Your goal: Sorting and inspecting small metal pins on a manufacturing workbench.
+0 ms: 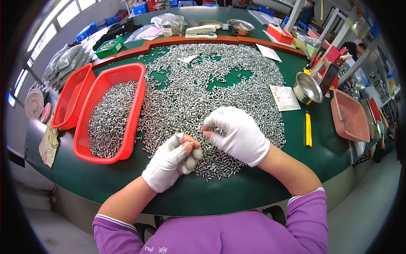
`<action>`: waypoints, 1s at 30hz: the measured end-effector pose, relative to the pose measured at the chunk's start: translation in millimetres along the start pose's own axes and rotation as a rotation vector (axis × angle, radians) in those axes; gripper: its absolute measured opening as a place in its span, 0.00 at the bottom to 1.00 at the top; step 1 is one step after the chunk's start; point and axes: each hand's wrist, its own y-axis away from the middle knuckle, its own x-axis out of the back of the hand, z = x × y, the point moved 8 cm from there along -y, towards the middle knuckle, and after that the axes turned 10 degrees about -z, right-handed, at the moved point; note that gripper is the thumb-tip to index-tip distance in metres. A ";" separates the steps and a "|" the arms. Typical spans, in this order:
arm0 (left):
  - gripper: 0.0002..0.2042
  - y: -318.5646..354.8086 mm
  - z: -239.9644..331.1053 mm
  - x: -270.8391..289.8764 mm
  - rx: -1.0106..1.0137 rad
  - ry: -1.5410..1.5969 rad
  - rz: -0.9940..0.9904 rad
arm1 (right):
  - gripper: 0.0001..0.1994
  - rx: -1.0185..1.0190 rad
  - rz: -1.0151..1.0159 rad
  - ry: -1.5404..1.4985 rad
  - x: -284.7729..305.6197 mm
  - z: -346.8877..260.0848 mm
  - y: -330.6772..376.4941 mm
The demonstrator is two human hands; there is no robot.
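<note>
A wide heap of small silvery metal parts (198,89) covers the green table (211,190) in front of me. My left hand (171,161), in a white glove with bare fingertips, is curled around several of these parts and pinches one small part (191,144) between thumb and forefinger. My right hand (237,133), also in a white glove, rests on the near edge of the heap, its fingertips pinched together on a small part just right of the left hand's.
A red basket (137,110) with more metal parts stands at the left, an empty red basket (72,99) beside it. At the right lie a yellow utility knife (308,129), a paper slip (284,98), a steel bowl (307,87) and a pink tray (349,116).
</note>
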 end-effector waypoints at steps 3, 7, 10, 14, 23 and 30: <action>0.12 -1.4 0.0 -4.3 0.001 0.023 -0.069 | 0.07 0.100 0.029 -0.040 2.7 -9.6 1.4; 0.15 -2.5 -2.6 -14.9 0.038 0.054 -0.135 | 0.10 0.241 0.036 0.073 6.8 -30.5 2.4; 0.15 -3.3 -4.6 -10.8 0.033 0.043 -0.134 | 0.10 0.271 0.020 0.093 2.6 -37.3 3.9; 0.11 -1.6 -4.1 -3.9 0.018 -0.007 -0.065 | 0.10 0.272 -0.013 -0.008 -3.3 -31.2 4.4; 0.12 -1.4 -1.4 -6.6 -0.011 0.004 -0.003 | 0.07 -0.160 -0.235 0.350 -28.1 34.6 8.7; 0.13 -0.1 -0.9 -2.2 -0.012 -0.021 0.033 | 0.03 -0.082 -0.077 0.315 -12.6 14.8 3.1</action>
